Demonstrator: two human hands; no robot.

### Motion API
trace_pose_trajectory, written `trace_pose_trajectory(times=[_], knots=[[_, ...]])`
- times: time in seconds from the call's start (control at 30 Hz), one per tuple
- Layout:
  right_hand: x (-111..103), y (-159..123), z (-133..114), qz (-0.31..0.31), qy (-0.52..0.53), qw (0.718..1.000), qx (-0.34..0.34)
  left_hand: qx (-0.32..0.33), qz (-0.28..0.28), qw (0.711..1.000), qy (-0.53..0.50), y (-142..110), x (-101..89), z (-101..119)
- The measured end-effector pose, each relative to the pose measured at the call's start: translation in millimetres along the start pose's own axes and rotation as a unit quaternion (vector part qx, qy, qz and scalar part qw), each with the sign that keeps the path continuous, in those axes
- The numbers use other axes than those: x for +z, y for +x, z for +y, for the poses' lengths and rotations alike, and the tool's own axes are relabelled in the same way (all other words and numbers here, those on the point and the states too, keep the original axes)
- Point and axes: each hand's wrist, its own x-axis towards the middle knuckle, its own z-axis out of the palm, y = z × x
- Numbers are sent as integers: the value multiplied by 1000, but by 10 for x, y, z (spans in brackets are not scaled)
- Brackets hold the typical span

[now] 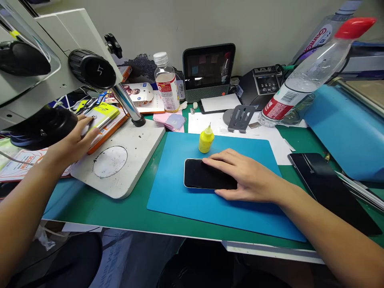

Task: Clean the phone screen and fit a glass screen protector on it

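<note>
A black-faced smartphone (198, 174) with a light frame lies flat on the blue mat (177, 204). My right hand (243, 176) grips it near its right end, fingers over the far side and thumb at the near edge. My left hand (76, 140) reaches under the microscope head (39, 124), beside a yellow box (105, 114) with slim tools on top. Its thumb and forefinger are stretched and apart; a dark slim thing shows between them, too unclear to name. Just beyond the phone stands a yellow needle-tipped bottle (206, 140).
The white microscope base (135, 160) and its metal post (129, 102) stand at left. Behind are a plastic bottle (167, 86), a tablet-like screen (209, 68) and a grey phone stand (241, 118). A red-capped bottle (303, 84) leans right, above a dark flat panel (330, 188).
</note>
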Motion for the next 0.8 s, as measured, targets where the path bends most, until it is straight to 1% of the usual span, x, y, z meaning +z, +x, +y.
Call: trace_pose_trajectory(times=[0.03, 0.07, 0.1, 0.13, 0.2, 0.23, 0.27, 0.3, 0.33, 0.37, 0.4, 0.43, 0.5, 0.53, 0.57, 0.63, 0.67, 0.73, 0.8], knots=[[2, -2, 4, 0, 1, 1000, 0, -6, 1, 1000, 6, -101, 4, 29], [3, -5, 8, 0, 1, 1000, 1, 4, 5, 1000, 21, -227, 9, 67], [4, -8, 11, 0, 0, 1000, 1, 27, 12, 999, 39, -372, 16, 115], [4, -12, 15, 1, -2, 1000, 1, 53, 36, 997, 46, -530, 28, 175], [2, -19, 19, 7, -5, 1000, -4, 127, 77, 989, 7, -837, 75, 345], [0, -21, 20, 12, -6, 1000, -9, 177, 77, 981, -19, -965, 114, 461], [-2, -22, 20, 20, -4, 1000, -15, 232, 77, 968, -48, -1063, 167, 602], [-4, -23, 21, 31, -1, 999, -24, 281, 94, 950, -99, -1123, 231, 764], [-6, -22, 22, 45, 2, 998, -32, 306, 61, 938, -153, -1144, 305, 944], [-9, -21, 25, 60, 5, 997, -38, 318, 14, 924, -214, -1127, 382, 1135], [-12, -20, 27, 76, 9, 996, -44, 315, -37, 909, -269, -1081, 459, 1328], [-16, -19, 29, 92, 13, 995, -47, 312, -81, 889, -326, -1016, 530, 1513], [-26, -20, 28, 121, 24, 991, -50, 287, -135, 840, -440, -887, 644, 1826], [-32, -22, 23, 132, 30, 990, -49, 273, -156, 810, -495, -843, 688, 1944], [-37, -25, 17, 138, 36, 989, -48, 259, -163, 777, -550, -822, 724, 2032], [-40, -30, 3, 141, 39, 988, -49, 236, -154, 726, -628, -840, 780, 2125], [-37, -31, -2, 139, 37, 988, -50, 230, -149, 708, -650, -867, 802, 2137], [-21, -27, -2, 133, 32, 989, -53, 230, -141, 694, -667, -929, 836, 2120], [2, -21, 6, 124, 30, 990, -53, 239, -126, 697, -665, -972, 858, 2087]])
